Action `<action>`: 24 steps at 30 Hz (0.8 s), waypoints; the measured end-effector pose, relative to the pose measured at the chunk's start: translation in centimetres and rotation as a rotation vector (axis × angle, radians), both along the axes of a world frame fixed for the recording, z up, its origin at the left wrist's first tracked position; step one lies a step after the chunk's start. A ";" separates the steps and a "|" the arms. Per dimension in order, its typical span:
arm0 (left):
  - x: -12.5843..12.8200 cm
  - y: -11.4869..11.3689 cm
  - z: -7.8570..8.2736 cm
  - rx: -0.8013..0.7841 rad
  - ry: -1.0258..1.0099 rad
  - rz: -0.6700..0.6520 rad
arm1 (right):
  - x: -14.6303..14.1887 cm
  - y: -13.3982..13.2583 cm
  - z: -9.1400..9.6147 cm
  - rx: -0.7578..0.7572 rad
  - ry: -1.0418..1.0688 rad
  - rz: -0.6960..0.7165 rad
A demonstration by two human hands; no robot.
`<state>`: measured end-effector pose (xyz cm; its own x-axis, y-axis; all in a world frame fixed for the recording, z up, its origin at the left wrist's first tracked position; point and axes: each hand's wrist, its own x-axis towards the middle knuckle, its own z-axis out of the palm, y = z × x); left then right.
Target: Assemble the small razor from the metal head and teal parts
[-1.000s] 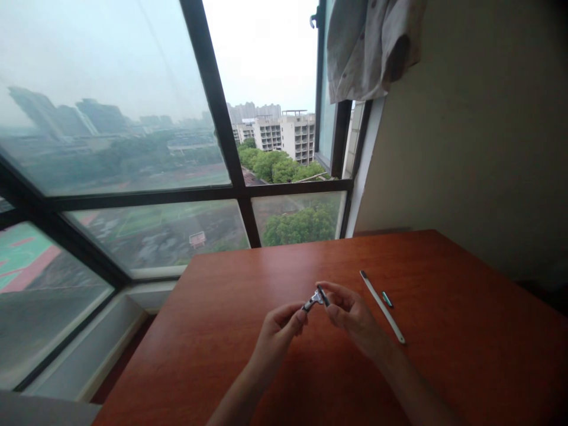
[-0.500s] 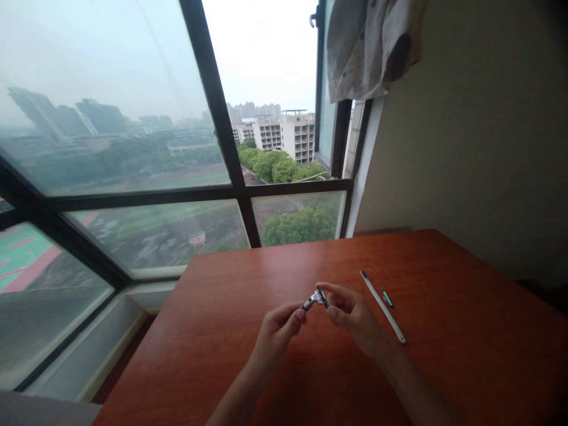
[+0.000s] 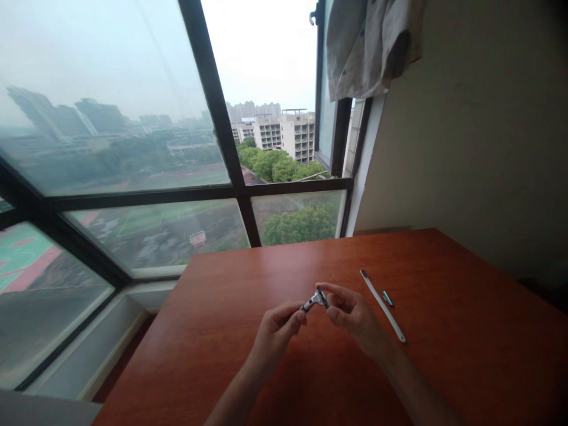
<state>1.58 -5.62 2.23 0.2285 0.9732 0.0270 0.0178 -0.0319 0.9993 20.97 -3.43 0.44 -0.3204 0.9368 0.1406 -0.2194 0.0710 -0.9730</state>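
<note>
Between my two hands, above the table, is a razor (image 3: 315, 299) with a silver neck and a dark head. My left hand (image 3: 276, 332) pinches its handle between thumb and fingers, and most of the handle is hidden in the grip. At the other end, the thumb and fingertips of my right hand (image 3: 356, 315) close on the razor's head from its two ends. To the right of that hand lies a slim white toothbrush (image 3: 384, 307) with a dark tip. Beside the toothbrush rests a small green piece (image 3: 387, 298), perhaps a razor cartridge.
The reddish-brown wooden table (image 3: 213, 331) reaches to the window (image 3: 293, 188). A wall (image 3: 465, 148) stands on the right. A light cloth garment (image 3: 364, 53) hangs at the upper right, before an outward-opened window pane.
The razor has turned very slightly in my hands. Both hands and the things on the table have otherwise stayed in place.
</note>
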 end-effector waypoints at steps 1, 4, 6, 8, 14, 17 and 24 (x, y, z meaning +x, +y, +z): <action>0.0 0.0 0.0 0.001 0.002 -0.002 | 0.0 0.0 0.0 0.002 -0.003 0.000; 0.0 0.0 0.0 0.004 0.011 -0.021 | 0.1 0.0 0.0 0.000 -0.001 0.002; -0.1 0.0 0.0 0.003 0.018 -0.028 | 0.1 -0.1 0.1 -0.001 -0.003 -0.002; -0.1 0.0 -0.2 0.012 0.031 -0.034 | 0.1 -0.1 0.1 -0.001 -0.019 -0.008; -0.3 0.0 -0.4 0.076 0.092 -0.026 | 0.3 0.0 0.2 0.028 -0.083 -0.031; -0.4 0.1 -0.4 0.120 0.127 -0.023 | 0.5 0.0 0.2 0.055 -0.099 -0.019; 0.0 0.1 -0.8 0.105 0.102 -0.005 | 0.5 0.0 0.4 0.067 -0.132 -0.008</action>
